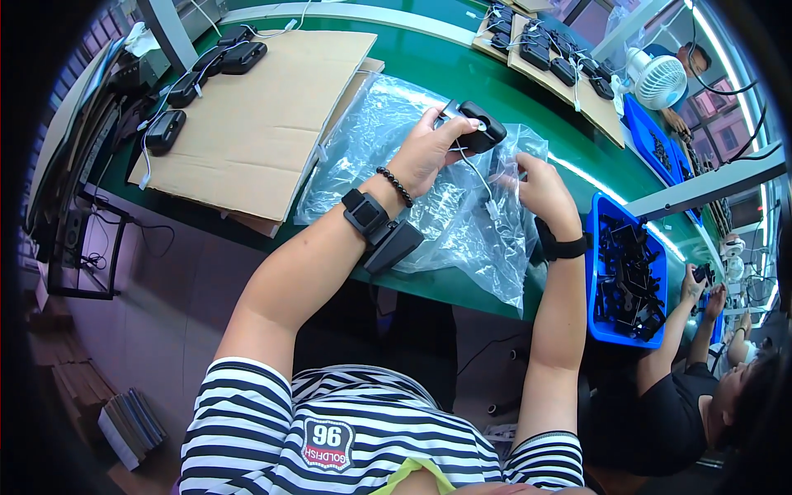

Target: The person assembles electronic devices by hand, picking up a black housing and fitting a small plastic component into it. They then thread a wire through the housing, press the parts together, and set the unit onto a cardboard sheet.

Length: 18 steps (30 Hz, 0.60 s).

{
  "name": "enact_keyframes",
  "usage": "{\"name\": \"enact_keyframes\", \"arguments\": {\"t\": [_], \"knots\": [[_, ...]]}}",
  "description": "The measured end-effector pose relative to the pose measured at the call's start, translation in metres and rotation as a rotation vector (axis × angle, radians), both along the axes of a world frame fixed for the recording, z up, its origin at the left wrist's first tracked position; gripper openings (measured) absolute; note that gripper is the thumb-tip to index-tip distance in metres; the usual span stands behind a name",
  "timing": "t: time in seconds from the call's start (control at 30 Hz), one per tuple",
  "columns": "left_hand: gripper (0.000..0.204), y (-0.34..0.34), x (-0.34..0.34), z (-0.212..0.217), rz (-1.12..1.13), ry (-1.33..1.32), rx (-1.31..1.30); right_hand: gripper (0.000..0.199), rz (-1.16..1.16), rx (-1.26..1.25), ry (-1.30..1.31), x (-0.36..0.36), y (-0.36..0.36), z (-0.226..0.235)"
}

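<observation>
My left hand (431, 153) is closed round a small black plastic housing (480, 129) with rounded corners, the thumb lying across it. From that housing a thin white cable (477, 175) hangs down to a small white plug. Beneath both hands a large clear plastic bag (363, 140) lies spread over the green table and droops past its near edge. Just right of the housing, my right hand (540, 188) has its fingers bent together at the bag's crumpled right part and seems to pinch the film; the fingertips are partly hidden by it.
Cardboard sheets (264, 124) at the left carry several black housings (243, 58) with white cables. More stand on cardboard (577, 95) at the far right. A blue bin (591, 272) of black parts is beside my right forearm. A white fan (657, 78) and co-workers (685, 404) are at the right.
</observation>
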<state>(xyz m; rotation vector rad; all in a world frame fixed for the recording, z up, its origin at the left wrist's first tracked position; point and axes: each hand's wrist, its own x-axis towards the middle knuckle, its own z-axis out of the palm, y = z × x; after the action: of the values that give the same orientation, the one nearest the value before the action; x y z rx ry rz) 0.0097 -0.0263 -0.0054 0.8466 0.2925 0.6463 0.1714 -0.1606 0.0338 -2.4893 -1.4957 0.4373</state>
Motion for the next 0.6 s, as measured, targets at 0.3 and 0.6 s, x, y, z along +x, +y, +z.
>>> {"name": "enact_keyframes", "arguments": {"t": [0.3,0.6], "knots": [[0.07,0.005,0.002,-0.005,-0.009,0.045,0.024,0.041,0.167,0.324,0.105,-0.002,0.001,-0.017],[0.064,0.001,0.0,-0.002,-0.02,0.095,0.036,0.025,0.235,0.318,-0.024,0.014,-0.006,-0.011]]}}
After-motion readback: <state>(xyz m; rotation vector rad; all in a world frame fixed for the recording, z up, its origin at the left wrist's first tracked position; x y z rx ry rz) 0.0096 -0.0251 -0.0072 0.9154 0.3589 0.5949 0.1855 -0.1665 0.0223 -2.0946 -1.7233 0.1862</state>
